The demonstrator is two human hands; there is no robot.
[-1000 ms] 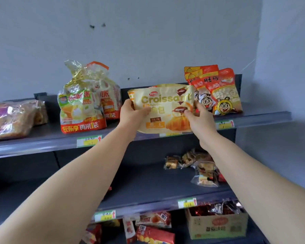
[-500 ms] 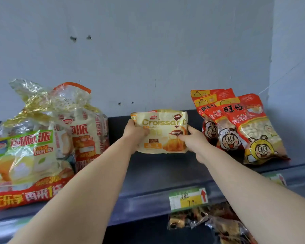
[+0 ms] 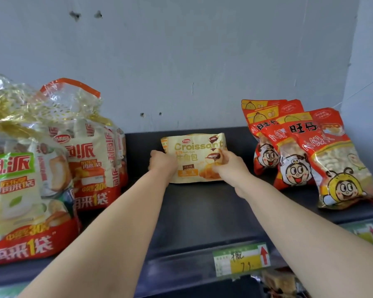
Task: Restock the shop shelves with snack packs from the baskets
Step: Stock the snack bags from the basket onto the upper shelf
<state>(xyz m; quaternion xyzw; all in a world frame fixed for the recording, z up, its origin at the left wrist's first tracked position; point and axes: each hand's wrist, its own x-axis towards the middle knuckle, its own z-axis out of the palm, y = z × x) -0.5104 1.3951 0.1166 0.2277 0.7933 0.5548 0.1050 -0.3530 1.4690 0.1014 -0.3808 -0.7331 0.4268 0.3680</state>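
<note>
A cream-yellow Croissant pack (image 3: pixel 193 157) stands upright at the back of the dark top shelf (image 3: pixel 202 211), near the rear panel. My left hand (image 3: pixel 162 163) grips its left edge and my right hand (image 3: pixel 229 163) pinches its right edge, both arms stretched deep over the shelf. The pack's lower edge sits on or just above the shelf board; I cannot tell which.
Large clear bags of cake pies (image 3: pixel 30 168) fill the shelf's left side. Red snack bags with cartoon faces (image 3: pixel 306 155) lean at the right. A green-yellow price tag (image 3: pixel 241 260) sits on the shelf lip. Grey walls close the back and right.
Both hands have carried the Croissant pack from the shelf's front edge back to the rear panel and lowered it. The camera has moved closer to the top shelf.
</note>
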